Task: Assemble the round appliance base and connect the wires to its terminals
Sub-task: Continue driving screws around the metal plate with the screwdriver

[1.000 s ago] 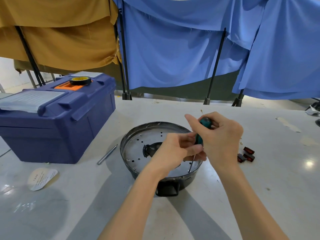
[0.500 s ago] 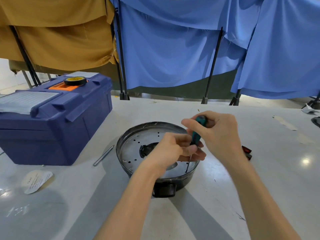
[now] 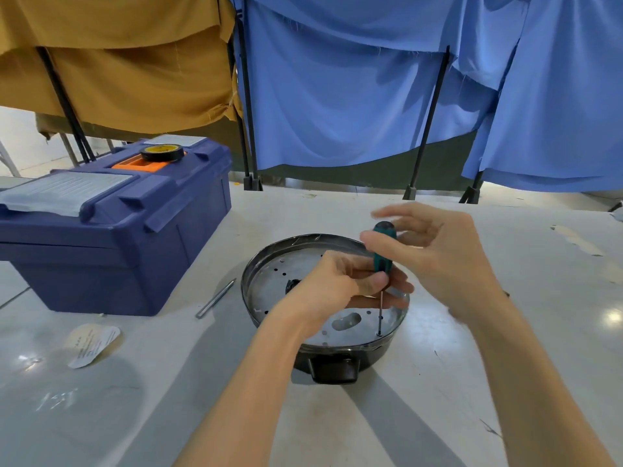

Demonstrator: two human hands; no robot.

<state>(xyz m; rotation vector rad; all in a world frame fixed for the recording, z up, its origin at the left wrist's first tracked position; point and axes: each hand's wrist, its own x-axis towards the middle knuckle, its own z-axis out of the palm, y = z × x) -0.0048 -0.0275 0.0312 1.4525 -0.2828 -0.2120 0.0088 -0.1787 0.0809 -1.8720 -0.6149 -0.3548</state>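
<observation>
- Okay, the round appliance base [image 3: 273,291] sits mid-tabletop [image 3: 135,416], metal plate up, black socket block on the side facing you.
- The screwdriver [image 3: 382,254] stands nearly upright over the base, with its tip in a hole near the front right rim.
- Your left hand [image 3: 337,288] reaches over the plate; its fingers [image 3: 374,281] pinch the bottom of the green handle where the shaft starts.
- Your right hand [image 3: 448,264] is at the handle's top, fingers loosely spread and thumb across the cap. It's blurred, so I can't tell if they actually pinch it.
- A thin metal rod [image 3: 215,298] lies just left of the base.
- The blue toolbox [image 3: 118,237] is at the far left with a black tape roll [image 3: 162,152] on its lid.
- A paper label [image 3: 91,343] lies in front of the toolbox.
</observation>
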